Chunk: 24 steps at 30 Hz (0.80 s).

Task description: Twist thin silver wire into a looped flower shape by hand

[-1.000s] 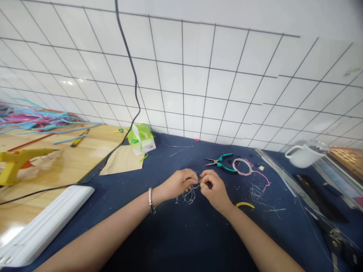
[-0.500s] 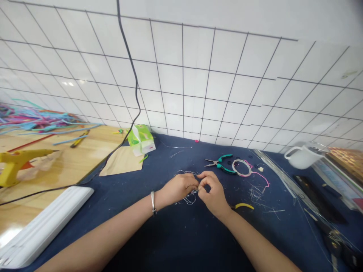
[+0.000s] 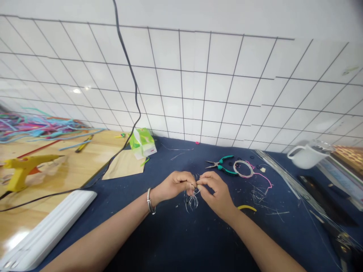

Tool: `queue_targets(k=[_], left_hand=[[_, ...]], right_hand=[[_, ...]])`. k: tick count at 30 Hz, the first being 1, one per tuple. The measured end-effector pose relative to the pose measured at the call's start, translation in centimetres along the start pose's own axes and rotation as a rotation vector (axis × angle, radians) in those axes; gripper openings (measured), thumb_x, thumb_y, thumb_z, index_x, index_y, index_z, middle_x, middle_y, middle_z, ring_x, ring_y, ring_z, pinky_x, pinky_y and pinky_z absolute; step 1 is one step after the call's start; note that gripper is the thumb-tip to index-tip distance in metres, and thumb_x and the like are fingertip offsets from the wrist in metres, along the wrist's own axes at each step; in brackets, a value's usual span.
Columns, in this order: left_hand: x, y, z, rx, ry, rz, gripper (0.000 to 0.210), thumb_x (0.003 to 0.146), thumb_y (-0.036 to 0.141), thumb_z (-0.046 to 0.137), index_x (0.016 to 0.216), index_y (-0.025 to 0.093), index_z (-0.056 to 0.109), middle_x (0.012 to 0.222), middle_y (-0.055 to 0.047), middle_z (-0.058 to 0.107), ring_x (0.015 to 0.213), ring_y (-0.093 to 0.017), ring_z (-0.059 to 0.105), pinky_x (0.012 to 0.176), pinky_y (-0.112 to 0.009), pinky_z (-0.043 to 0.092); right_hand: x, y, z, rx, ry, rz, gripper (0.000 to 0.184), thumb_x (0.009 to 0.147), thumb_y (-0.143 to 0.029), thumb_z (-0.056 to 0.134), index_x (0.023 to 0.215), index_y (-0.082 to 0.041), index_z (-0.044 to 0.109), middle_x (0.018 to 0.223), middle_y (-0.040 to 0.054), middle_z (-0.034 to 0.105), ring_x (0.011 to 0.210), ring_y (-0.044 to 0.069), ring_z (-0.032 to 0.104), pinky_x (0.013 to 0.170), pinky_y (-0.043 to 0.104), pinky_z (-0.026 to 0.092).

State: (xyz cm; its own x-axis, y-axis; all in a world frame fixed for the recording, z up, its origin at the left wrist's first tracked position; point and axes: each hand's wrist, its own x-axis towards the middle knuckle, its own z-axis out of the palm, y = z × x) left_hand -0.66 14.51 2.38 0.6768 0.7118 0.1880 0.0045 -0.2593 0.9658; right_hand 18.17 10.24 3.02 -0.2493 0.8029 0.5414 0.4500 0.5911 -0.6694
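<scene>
My left hand [image 3: 177,186], with a silver bangle at its wrist, pinches a tangle of thin silvery wire [image 3: 192,202] whose loops hang below the fingers. Thumb and forefinger of my right hand [image 3: 215,192] come together against the left fingertips, also on the wire; the exact spot they grip is hidden. Beyond the right hand lie needle-nose pliers [image 3: 224,164] with teal handles. A ring-shaped coil [image 3: 243,169] with a pink strand rests beside them. A yellow tool handle [image 3: 247,207] shows partly behind my right wrist.
A yellow glue gun [image 3: 24,168] and coloured pipe cleaners [image 3: 39,126] lie on the wooden surface at left. A white power strip-like bar [image 3: 53,230] is nearer. A tissue pack [image 3: 143,141] stands by the tiled wall. At right are a white mug [image 3: 306,155] and wire lengths [image 3: 272,170].
My left hand has turned so its thumb shows, and the wire tangle now hangs in fuller view below it. My right fingers stay close to the left ones. The camera view has shifted slightly.
</scene>
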Motion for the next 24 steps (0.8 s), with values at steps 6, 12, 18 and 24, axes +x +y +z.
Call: queue_targets(k=[6,12,18,24], left_hand=[[0.0,-0.1,0.5,-0.048,0.006,-0.009,0.023,0.083,0.03,0.053,0.077,0.01,0.062,0.069,-0.005,0.059,0.062,-0.012,0.06,0.061,-0.027,0.05],[-0.1,-0.6,0.4,-0.183,-0.029,-0.045,0.016,0.081,0.025,0.057,0.077,0.01,0.061,0.063,-0.003,0.057,0.056,-0.012,0.059,0.055,-0.026,0.049],[-0.2,-0.8,0.1,-0.278,-0.146,-0.17,0.013,0.079,0.023,0.06,0.076,0.01,0.062,0.057,-0.003,0.059,0.05,-0.012,0.059,0.051,-0.024,0.048],[-0.4,-1.2,-0.2,-0.309,-0.23,-0.208,0.015,0.077,0.024,0.063,0.073,0.01,0.062,0.058,-0.004,0.06,0.049,-0.012,0.06,0.05,-0.024,0.049]], right_hand=[[-0.2,0.1,0.3,-0.053,-0.029,0.037,0.016,0.077,-0.01,0.052,0.08,-0.021,0.065,0.083,0.0037,0.057,0.082,0.016,0.054,0.077,0.03,0.044],[-0.3,0.0,0.1,0.06,-0.06,0.13,0.014,0.077,-0.013,0.057,0.079,-0.023,0.067,0.081,0.0013,0.054,0.08,0.014,0.054,0.074,0.026,0.043],[-0.4,-0.1,0.1,0.233,-0.138,0.196,0.008,0.075,-0.016,0.062,0.075,-0.022,0.067,0.08,-0.0007,0.054,0.075,0.012,0.055,0.071,0.024,0.043],[-0.4,-0.3,0.4,0.273,-0.225,0.186,0.006,0.074,-0.015,0.061,0.07,-0.019,0.062,0.075,-0.0015,0.055,0.072,0.011,0.054,0.071,0.024,0.042]])
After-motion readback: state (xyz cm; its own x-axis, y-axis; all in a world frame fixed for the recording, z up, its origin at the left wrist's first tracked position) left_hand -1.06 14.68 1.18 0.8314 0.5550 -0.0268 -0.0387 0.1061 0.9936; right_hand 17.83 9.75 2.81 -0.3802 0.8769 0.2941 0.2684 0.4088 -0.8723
